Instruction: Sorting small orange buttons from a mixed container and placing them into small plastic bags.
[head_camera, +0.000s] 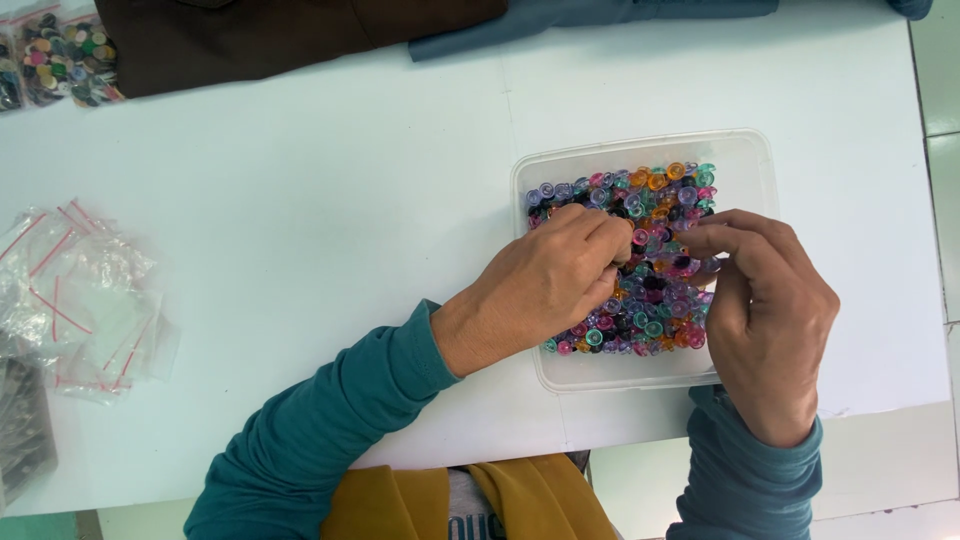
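I am working both hands over a clear plastic tub (745, 160) that is sitting on the white bench (300, 200), towards its near right corner. The tub is holding a dense heap of small translucent buttons (655, 300) in pink, purple, teal, orange and black. My left hand (545, 285) is lying on the heap with its fingers curled narrow, pinching down among the buttons; whether a button is between the fingertips I cannot tell. My right hand (770, 310) is resting on the tub's right side, its fingers bent in towards the left hand and closing narrow on something small that I cannot make out.

Judging by the full tub, the picking is looking barely begun: no sorted buttons are lying beside it. A pile of empty clear zip bags (80, 300) is waiting well apart at the left edge, and filled bags of buttons (65, 60) are lying at the far left corner.
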